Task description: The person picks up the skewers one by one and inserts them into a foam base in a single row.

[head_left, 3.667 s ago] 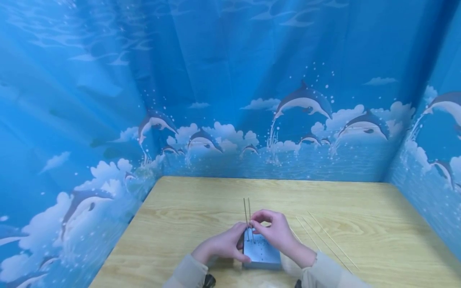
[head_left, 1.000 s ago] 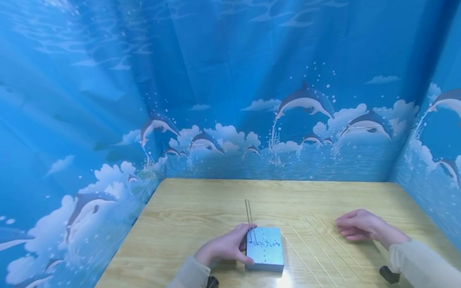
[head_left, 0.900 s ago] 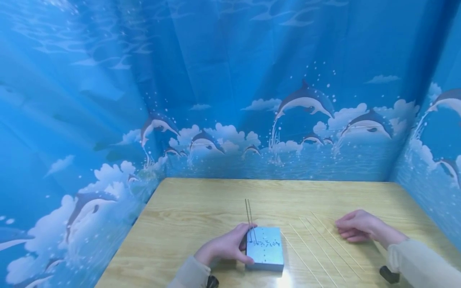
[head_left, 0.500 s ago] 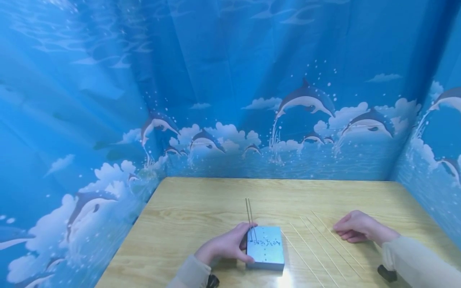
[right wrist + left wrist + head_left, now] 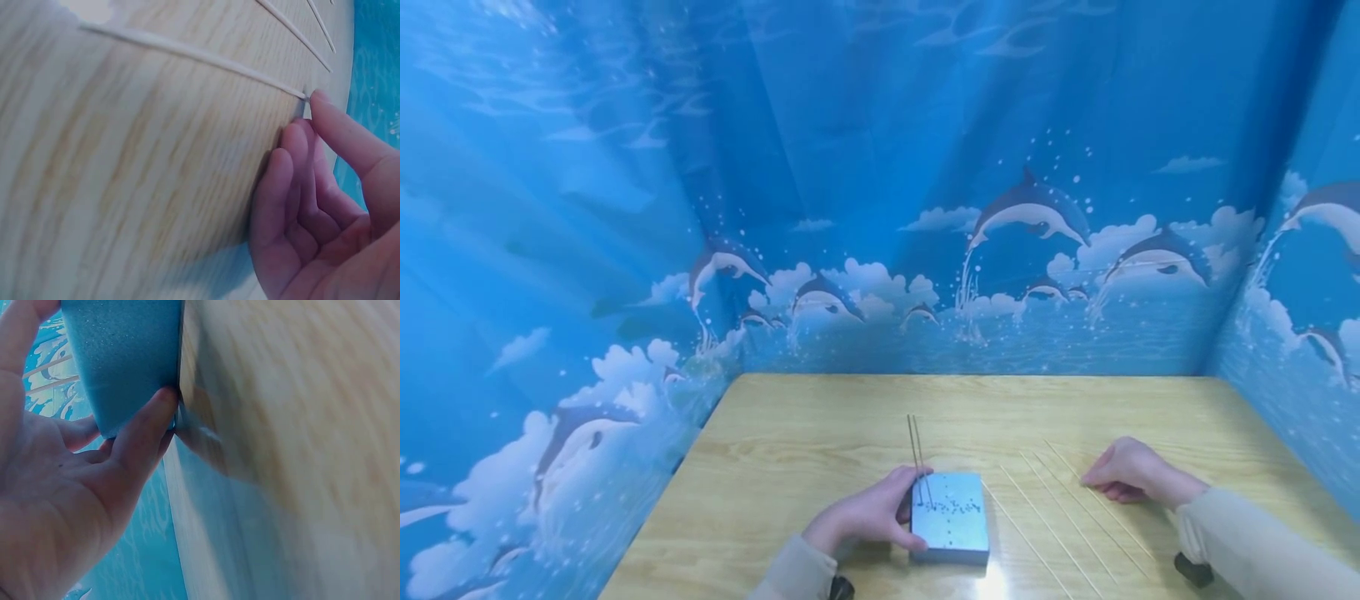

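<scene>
My left hand [image 5: 868,508] grips a light-blue foam block [image 5: 951,531] by its left side. The thumb lies at the front corner and the fingers are behind. The block's top has many small dark holes, and two thin sticks [image 5: 916,446] stand in it near its left back edge. To the right, my right hand [image 5: 1131,472] is low over the table beside the rightmost pale stick [image 5: 194,55]. In the right wrist view its thumb tip is at the stick's end, a small gap parts thumb and forefinger, and the other fingers curl loosely.
Several pale thin sticks [image 5: 1033,542] lie slanting on the wooden table [image 5: 805,433] between the block and my right hand. A blue dolphin-print curtain [image 5: 880,208] surrounds the table's back and sides.
Earlier my right hand was at the standing sticks above the block. It has since gone right, then shifted slightly left toward the rightmost stick. My left hand stays on the block.
</scene>
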### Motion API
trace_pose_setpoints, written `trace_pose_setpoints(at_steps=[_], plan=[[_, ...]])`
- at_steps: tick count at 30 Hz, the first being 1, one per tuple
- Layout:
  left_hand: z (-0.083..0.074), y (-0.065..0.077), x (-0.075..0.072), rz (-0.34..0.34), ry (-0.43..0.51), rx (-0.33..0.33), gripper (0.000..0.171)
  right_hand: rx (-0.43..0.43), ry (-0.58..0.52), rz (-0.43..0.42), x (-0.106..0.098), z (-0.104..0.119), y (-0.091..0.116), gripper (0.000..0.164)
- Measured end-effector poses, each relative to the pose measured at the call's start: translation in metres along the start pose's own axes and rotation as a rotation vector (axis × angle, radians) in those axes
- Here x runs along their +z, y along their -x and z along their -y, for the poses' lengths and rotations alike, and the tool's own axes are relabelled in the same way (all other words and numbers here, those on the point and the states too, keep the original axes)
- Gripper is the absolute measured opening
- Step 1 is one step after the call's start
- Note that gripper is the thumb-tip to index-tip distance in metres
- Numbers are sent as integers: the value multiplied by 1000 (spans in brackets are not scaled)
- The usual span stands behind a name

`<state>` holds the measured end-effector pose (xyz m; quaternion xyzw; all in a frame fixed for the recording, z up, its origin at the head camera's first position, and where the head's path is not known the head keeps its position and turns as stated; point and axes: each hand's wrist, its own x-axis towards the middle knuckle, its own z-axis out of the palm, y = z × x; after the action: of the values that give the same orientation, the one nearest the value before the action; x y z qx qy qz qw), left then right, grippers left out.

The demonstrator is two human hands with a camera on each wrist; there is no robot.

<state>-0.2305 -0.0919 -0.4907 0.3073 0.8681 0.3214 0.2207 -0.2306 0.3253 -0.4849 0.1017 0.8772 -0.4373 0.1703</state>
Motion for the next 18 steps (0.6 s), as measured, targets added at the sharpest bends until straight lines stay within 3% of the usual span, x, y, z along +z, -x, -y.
trace_pose_setpoints(at_steps=[18], plan=[[0,1,1,-10,-6,5,100,39,58,26,-1,4,-1,11]])
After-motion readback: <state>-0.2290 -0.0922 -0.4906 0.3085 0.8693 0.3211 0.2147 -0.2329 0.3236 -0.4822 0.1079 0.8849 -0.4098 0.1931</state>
